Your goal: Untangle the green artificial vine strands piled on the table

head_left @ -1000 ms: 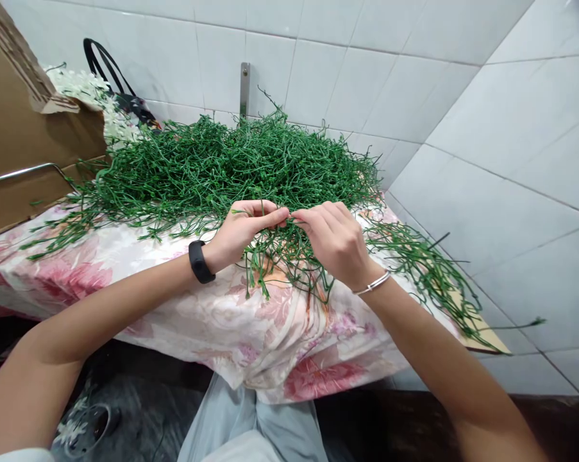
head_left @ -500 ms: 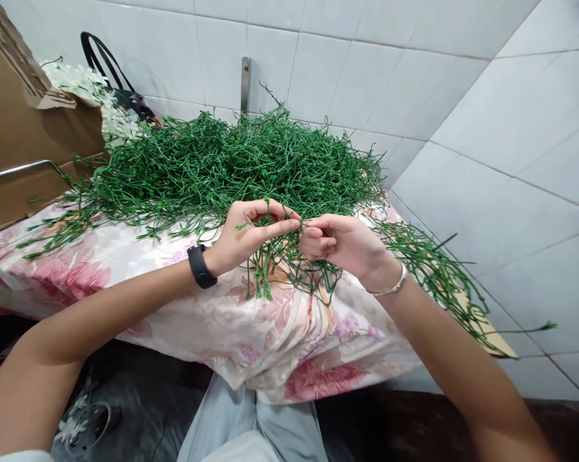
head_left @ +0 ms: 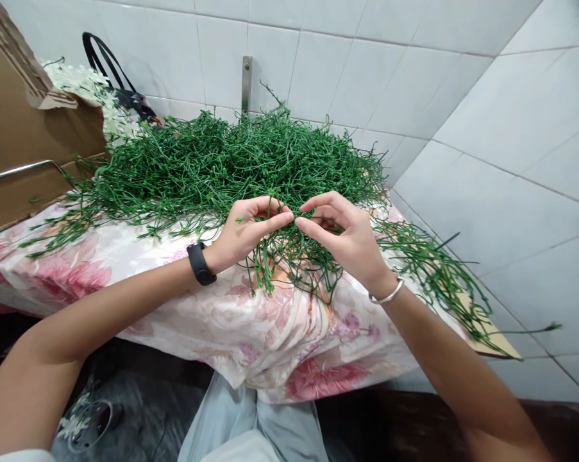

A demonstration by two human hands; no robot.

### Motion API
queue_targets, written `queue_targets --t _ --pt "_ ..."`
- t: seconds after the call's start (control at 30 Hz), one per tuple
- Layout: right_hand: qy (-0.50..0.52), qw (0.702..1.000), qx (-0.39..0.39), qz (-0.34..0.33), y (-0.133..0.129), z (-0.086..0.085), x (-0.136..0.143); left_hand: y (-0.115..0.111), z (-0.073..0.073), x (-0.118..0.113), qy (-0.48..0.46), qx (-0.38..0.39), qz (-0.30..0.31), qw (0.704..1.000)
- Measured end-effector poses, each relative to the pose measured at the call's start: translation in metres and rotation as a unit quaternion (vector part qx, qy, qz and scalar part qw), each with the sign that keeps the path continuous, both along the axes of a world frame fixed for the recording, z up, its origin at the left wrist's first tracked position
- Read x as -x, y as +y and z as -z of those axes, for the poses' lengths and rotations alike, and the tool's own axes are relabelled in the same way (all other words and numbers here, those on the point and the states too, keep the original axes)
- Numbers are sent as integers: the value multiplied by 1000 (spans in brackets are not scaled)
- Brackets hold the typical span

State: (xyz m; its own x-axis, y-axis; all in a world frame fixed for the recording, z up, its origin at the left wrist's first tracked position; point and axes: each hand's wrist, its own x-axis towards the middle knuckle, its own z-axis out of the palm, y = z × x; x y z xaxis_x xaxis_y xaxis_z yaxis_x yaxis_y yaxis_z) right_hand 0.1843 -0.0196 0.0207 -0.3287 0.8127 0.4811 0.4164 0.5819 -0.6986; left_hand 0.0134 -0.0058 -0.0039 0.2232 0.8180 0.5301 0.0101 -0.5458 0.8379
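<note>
My left hand, with a black band at the wrist, pinches a thin green plastic flower stem between thumb and fingers. Close to those fingertips, my right hand has its thumb and index finger apart, and nothing shows firmly gripped there. Several loose green stems lie on the cloth just below both hands. Behind the hands rises a large tangled pile of green stems with small budded tips.
A floral cloth covers the table. At the left stands a cardboard box, with white artificial flowers and a black bag behind. More stems lie on the right corner. A tiled wall bounds the back.
My right hand has gone from a pinch at my left fingertips to spread fingers, rising slightly. My left hand has barely shifted and keeps its pinch.
</note>
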Motion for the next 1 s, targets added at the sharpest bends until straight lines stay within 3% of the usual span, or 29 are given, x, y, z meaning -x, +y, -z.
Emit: queue_targets --t 0.1,0.17,0.23,0.3,0.4,0.47,0.63,0.73,0.8,0.87,1.0 --pt "-74 983 -159 47 -2 4 2 0 -1 0 -12 20 9 1000" --pt "-97 976 -185 58 -2 6 2 0 -1 -1 -21 22 15 999" --pt "-82 987 -129 43 -2 6 2 0 0 -1 -30 15 19 999" --pt "-38 999 -20 -3 0 4 2 0 0 -1 -35 4 15 999" --pt "25 988 127 -79 3 1 2 0 2 -1 -26 -13 6 1000" --pt "35 984 151 -92 4 1 1 0 2 -1 -18 -21 3 1000" --pt "-27 999 7 -27 3 7 1 1 2 0 -21 -25 -7 999" --pt "-96 987 -123 24 2 11 2 0 1 0 -20 -18 -3 1000" --pt "-113 981 -158 28 1 11 2 -1 0 0 -19 -18 -2 1000" --pt "-87 990 -110 0 0 8 2 -1 0 0 -22 -17 -7 1000" --pt "13 996 57 -63 1 1 0 -1 -1 0 -47 -14 -11 999"
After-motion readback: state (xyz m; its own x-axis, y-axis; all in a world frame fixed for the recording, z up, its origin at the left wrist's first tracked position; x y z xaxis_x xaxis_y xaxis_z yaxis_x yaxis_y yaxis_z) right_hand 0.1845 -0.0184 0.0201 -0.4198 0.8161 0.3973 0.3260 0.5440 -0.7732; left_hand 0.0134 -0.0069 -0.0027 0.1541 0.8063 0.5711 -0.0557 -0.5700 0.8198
